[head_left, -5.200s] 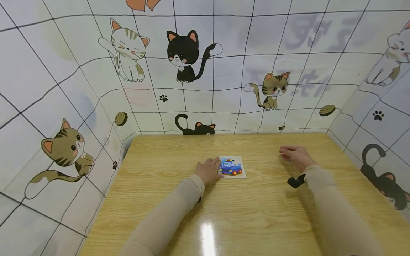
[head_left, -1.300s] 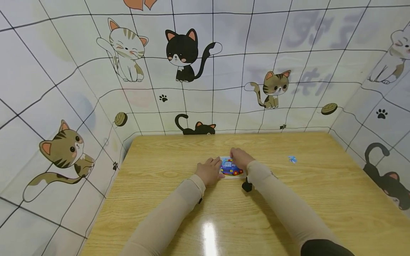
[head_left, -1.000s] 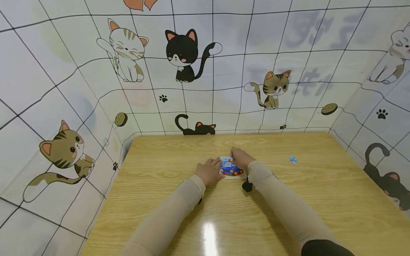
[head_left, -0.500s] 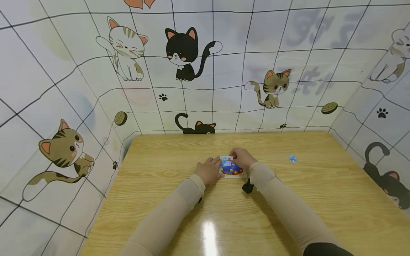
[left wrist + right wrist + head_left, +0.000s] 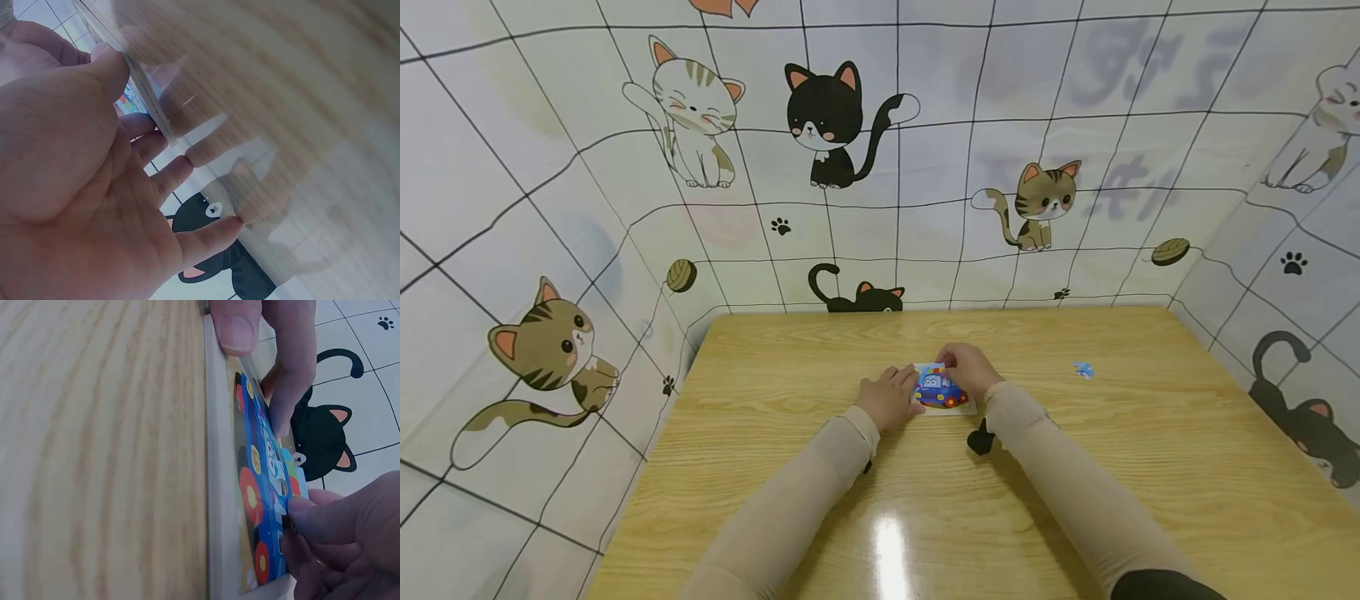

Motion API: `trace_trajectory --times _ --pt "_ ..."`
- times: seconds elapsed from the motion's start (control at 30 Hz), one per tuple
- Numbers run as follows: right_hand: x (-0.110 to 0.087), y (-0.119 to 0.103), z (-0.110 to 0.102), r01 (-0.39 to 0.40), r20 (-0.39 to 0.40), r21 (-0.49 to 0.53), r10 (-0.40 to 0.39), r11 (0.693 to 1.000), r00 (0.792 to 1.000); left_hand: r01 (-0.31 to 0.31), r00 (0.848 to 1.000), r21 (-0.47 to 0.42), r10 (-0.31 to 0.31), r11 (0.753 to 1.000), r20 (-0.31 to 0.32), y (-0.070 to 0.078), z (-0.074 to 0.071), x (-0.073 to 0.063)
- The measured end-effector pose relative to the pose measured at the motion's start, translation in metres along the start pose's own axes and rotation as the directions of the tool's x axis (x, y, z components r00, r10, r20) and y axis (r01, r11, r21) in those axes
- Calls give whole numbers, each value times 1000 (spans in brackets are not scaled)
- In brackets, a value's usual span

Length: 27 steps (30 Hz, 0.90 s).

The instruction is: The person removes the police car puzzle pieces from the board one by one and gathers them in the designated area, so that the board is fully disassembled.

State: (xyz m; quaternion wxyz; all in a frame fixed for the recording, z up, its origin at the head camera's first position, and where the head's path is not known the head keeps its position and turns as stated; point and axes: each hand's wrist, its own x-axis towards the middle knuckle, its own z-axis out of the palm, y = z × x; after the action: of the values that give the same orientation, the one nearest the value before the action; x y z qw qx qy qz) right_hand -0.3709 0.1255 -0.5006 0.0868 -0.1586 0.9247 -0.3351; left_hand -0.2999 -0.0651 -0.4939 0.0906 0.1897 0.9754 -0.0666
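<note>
At the far left, a brown tabby cat (image 5: 553, 346) is printed on the white gridded wall covering (image 5: 730, 233), by which the wood-grain desk (image 5: 760, 467) is bordered on three sides. The left hand (image 5: 887, 402) is laid at the left side of a small jigsaw puzzle (image 5: 936, 392), its fingers spread loosely rather than clenched and nothing wrapped in them. In the right-wrist view, its thumb is set on a corner of the pale frame (image 5: 219, 456) and a bent finger is rested on the picture's edge. The board is presumably steadied this way, so that it does not slide under the other hand.

The jigsaw puzzle itself is placed flat on the desk, between the two hands and toward the back edge; a blue cartoon car with red wheels is shown on it. Its upper right part is covered by the right hand (image 5: 970, 371), whose fingers are curled, with the thumb brought against them. What appears to be a puzzle piece (image 5: 295, 482) is pinched there; whether it is fully seated cannot be told. A fingertip hold like this would seem suited to so small and thin a part.

Farther right, well apart from the board, a loose light-blue puzzle piece (image 5: 1083, 370) is left on the desk, within easy reach of the right hand and untouched.
</note>
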Motion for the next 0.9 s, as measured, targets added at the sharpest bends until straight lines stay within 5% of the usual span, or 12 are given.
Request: trace_trajectory --times 0.3,0.57,0.9 --pt "5 -4 -9 -67 17 85 66 994 998 -5 1000 -23 5 1000 -12 0 1 0" --pt "12 -9 -9 -92 -9 40 92 995 996 0 999 -12 0 1000 -33 0 -2 -2" --pt "1 -7 -10 -132 70 236 119 963 991 -5 1000 0 5 1000 -5 1 4 3"
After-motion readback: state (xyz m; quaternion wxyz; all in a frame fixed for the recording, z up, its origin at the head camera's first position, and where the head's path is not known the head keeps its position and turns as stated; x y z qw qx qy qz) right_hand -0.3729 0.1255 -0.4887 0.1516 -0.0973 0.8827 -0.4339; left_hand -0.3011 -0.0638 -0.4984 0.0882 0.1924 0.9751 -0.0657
